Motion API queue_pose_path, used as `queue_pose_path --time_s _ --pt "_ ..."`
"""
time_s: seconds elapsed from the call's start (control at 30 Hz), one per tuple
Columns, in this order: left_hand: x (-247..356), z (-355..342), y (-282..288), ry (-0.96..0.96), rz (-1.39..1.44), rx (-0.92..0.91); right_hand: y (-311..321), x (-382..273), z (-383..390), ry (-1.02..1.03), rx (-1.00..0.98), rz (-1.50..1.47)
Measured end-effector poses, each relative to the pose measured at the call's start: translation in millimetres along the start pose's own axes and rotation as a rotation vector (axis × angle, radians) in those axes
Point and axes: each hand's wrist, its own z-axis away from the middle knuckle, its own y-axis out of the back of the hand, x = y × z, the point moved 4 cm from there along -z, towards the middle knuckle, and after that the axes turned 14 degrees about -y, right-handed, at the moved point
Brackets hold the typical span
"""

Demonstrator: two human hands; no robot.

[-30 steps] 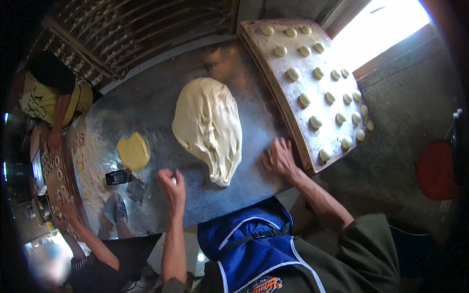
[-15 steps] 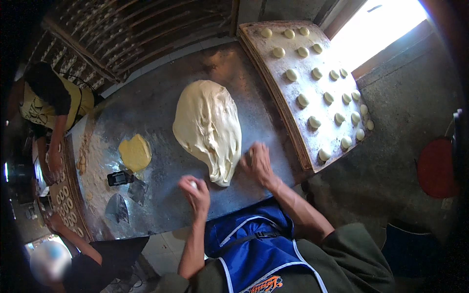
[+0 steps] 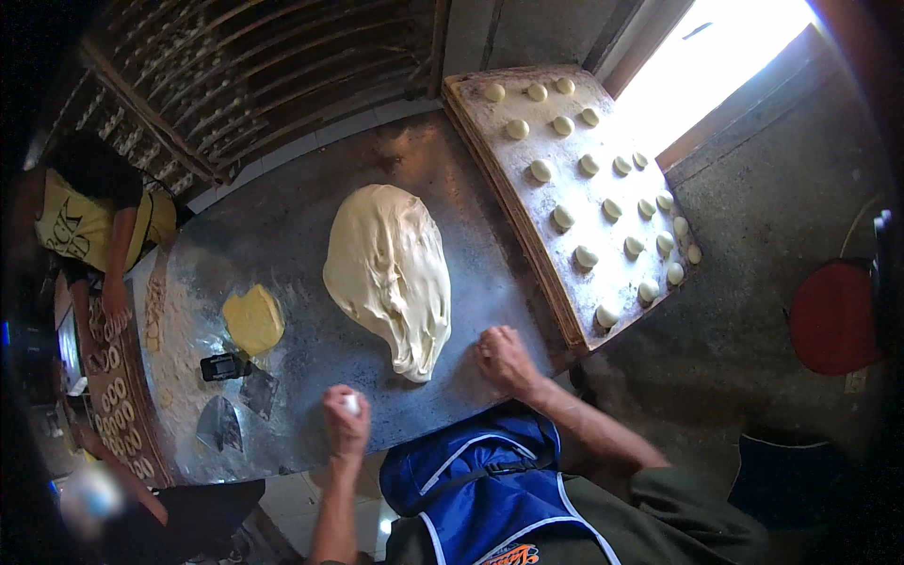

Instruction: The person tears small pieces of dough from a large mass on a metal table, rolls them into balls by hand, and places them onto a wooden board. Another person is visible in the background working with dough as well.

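Observation:
A large pale mass of bread dough (image 3: 386, 273) lies on the metal worktable, its narrow folded end toward me. My left hand (image 3: 346, 433) is closed, left of that end and near the table's front edge. A small white dough ball (image 3: 351, 404) pokes out at the top of its fist. To the right of the dough's tip, my right hand (image 3: 507, 360) is curled over the tabletop, apart from the dough. Whatever its fingers may hold is hidden.
A floured board (image 3: 527, 202) with rows of dough balls stands at the right. Left of the dough lie a yellow lump (image 3: 253, 320), a black box-shaped item (image 3: 226, 366) and a metal scraper (image 3: 218, 424). Two people work at the far left beside a tray of dough rings (image 3: 115, 414).
Both hands have drawn apart from the dough's narrow end: the left one moved left and nearer to me, while the right one came away from the dough's edge. The view has shifted slightly.

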Motion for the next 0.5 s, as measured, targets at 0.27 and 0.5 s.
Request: queue_pose_path --time_s 0.27,0.5 --pt "14.1 -6.1 -16.4 0.186 0.040 0.089 -17.8 -28.7 -28.2 -0.011 0.218 0.067" --pt "-41.1 -35.4 12.9 0.534 -0.055 0.258 34.6 -26.9 -66.0 -0.030 0.346 0.256"
